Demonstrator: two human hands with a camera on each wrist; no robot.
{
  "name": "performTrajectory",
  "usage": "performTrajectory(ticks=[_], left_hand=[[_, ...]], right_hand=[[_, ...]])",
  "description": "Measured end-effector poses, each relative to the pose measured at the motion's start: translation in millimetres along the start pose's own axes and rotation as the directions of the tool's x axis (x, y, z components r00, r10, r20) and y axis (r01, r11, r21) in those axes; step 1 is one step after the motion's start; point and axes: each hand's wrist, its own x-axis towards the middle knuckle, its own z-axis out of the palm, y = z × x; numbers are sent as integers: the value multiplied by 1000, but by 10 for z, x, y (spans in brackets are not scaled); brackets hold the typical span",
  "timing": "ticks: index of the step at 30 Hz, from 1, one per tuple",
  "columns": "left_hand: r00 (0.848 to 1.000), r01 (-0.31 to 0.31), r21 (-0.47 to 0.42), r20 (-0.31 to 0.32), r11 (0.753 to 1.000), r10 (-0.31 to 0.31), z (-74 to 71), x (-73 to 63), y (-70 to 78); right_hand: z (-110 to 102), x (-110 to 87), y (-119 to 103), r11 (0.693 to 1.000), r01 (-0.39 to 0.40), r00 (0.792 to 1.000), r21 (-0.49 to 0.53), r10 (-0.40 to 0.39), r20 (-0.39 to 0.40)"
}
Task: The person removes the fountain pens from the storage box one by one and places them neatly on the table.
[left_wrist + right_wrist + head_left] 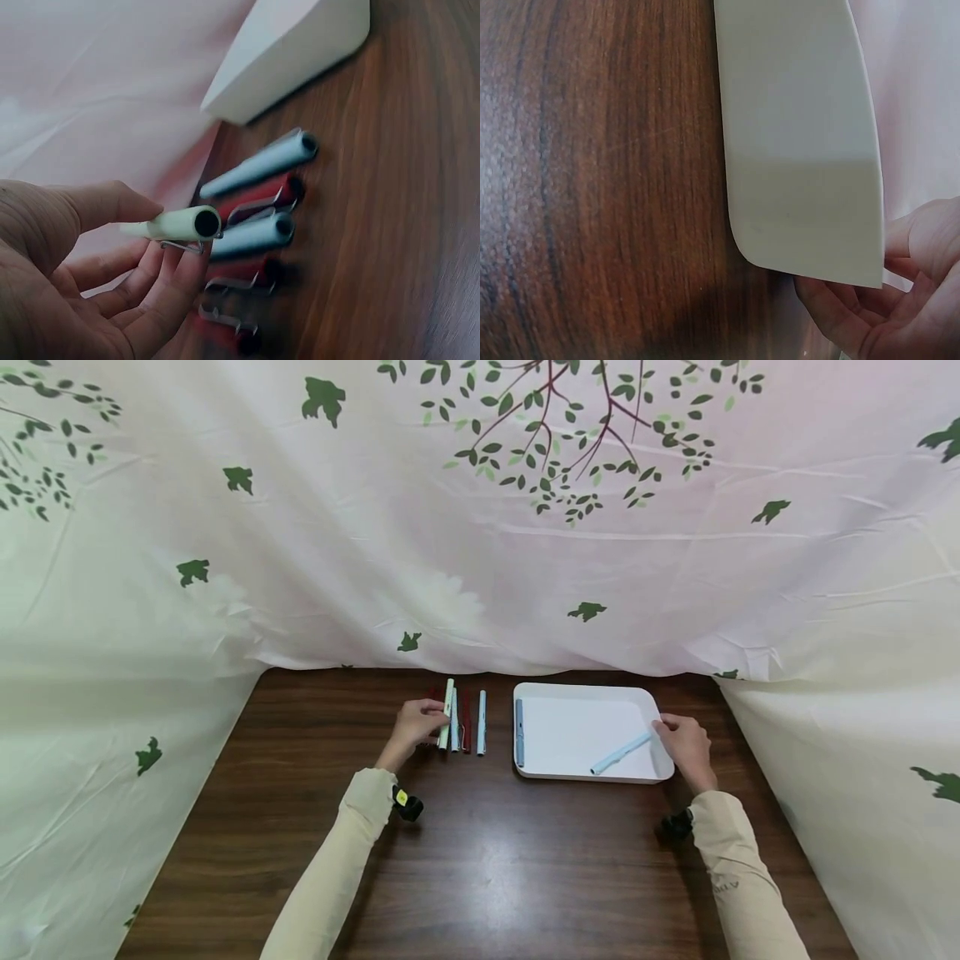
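Between thumb and fingers, my left hand (416, 724) pinches a pale green pen (176, 225) with a metal clip, raised over the other pens. Beside it on the table lie a light blue pen (482, 723), another light blue pen (251, 235) and several dark red pens (244, 271), roughly parallel. My right hand (686, 747) holds the right end of a white tray (585, 690), its thumb at the rim and its fingers curled against the outer wall. Inside the tray, a grey-blue pen (519, 732) lies along the left wall, and a light blue pen (621, 753) lies slantwise near the right end.
All of this stands on a dark wooden table (480, 860), near its far edge. A white cloth (480, 552) printed with leaves and birds hangs behind the table and along both sides.
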Motion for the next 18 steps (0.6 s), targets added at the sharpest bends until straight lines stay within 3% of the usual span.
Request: performTrajectory(ticks=[9,18], left_hand=[[999,26,59,-41,998,-24,-295,50,-94],[992,74,269,-118,960,-43,-461,119,-292]], right_hand=[[-17,-2,-10,1000,0,1000,-13,0,4],[-8,2,-8,1000,14,1000,-12,-15,-7]])
